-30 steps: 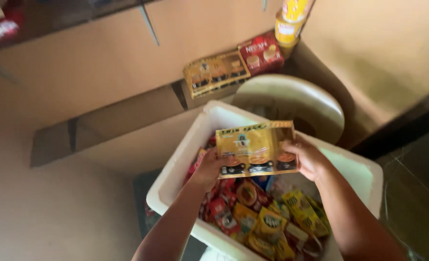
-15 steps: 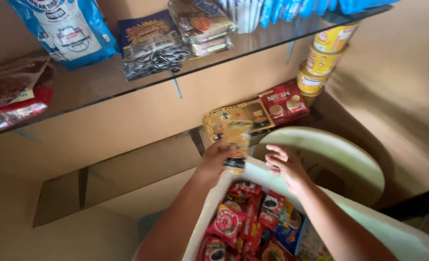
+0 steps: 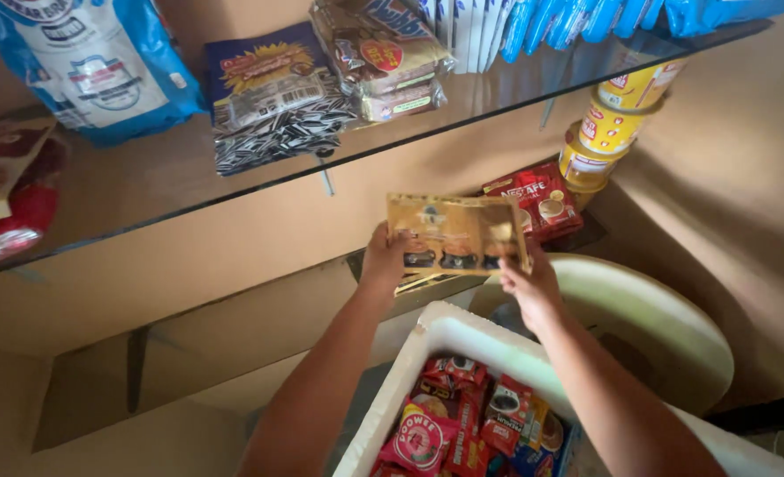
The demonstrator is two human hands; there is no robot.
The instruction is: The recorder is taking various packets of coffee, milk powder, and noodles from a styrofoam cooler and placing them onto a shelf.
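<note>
Your left hand (image 3: 388, 258) pinches the left edge of a flat golden-yellow foil packet strip (image 3: 456, 234), thumb on the near face and the other fingers curled behind it. Your right hand (image 3: 530, 287) grips the strip's lower right corner, fingers pressed together against the foil. Both hands hold the strip upright at the centre of the frame, in front of the lower glass shelf (image 3: 392, 291) and above the white foam box.

Just behind the strip's right end lies a red coffee sachet pack (image 3: 540, 201), and to the upper right of it stands a stack of yellow round tins (image 3: 605, 132). Below your forearms, at the bottom centre, the white foam box (image 3: 427, 340) holds a heap of red and yellow snack sachets (image 3: 471, 420). To its right is a pale green round plastic lid (image 3: 657, 327), which the box partly overlaps.

Across the top of the frame runs the upper glass shelf (image 3: 144, 190). It carries a blue and white bag (image 3: 91, 66) at the upper left, a dark packet of striped sunflower seeds (image 3: 272, 97), brown wrapped biscuit packs (image 3: 383, 57) and bright blue packets (image 3: 586, 18) at the upper right. Red packets (image 3: 7, 190) lie at the far left edge.
</note>
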